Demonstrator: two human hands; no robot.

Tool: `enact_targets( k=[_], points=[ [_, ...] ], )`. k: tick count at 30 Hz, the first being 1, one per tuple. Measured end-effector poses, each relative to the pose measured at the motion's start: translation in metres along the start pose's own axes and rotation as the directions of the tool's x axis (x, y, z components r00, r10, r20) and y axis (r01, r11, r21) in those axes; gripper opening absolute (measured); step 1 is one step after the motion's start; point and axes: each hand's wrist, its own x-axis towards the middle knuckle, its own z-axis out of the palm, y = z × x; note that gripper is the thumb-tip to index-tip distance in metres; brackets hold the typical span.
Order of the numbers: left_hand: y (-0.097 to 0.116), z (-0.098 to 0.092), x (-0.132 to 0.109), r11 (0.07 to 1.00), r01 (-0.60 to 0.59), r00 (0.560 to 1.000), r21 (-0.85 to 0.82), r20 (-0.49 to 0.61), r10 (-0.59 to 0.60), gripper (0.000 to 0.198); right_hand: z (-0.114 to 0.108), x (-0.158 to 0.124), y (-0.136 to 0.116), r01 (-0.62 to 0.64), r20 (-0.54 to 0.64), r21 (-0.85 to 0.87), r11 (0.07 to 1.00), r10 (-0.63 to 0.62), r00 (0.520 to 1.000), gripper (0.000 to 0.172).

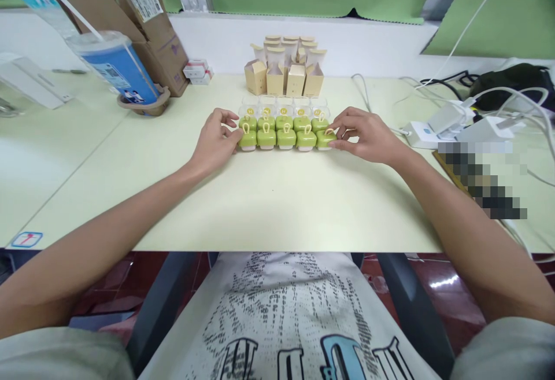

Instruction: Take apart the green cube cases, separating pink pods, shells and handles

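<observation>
The left hand [222, 137], thumb and fingers apart, touches the 9 o'clock end of two rows of green pots [286, 138] on the tabletop [277, 206]. The right hand [363, 134] is at the 3 o'clock end; I can't tell if it pinches. Squeezing too hard could pop a middle pot out. A shove toward 12 o'clock could knock the clear cups [285, 104] into the paper boxes [295, 81].

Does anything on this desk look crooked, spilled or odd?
No spill shows, and the green containers between the left hand and right hand sit in two neat rows. The blue cup seems to lean, though lens distortion may cause that. White cables loop untidily at right, near a pixelated patch I can't judge.
</observation>
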Motion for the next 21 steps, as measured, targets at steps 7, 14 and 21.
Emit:
enact_targets(
  k=[7, 14, 21],
  points=[
    [-0.008, -0.002, 0.002, 0.988, -0.109, 0.994, 0.106, 0.015, 0.108, 0.026, 0.000, -0.001, -0.004, -0.041, 0.020, 0.015, 0.999, 0.041, 0.999, 0.060],
    [0.001, -0.007, -0.006, 0.882, -0.308, 0.951, 0.356, 0.107, 0.289, 0.085, -0.002, -0.001, -0.007, -0.119, 0.031, 0.050, 0.992, 0.117, 0.993, 0.086],
    [0.001, -0.007, -0.008, 0.858, -0.316, 0.949, 0.406, 0.143, 0.281, 0.089, -0.001, -0.001, -0.008, -0.119, 0.033, 0.048, 0.992, 0.117, 0.993, 0.083]
  ],
)
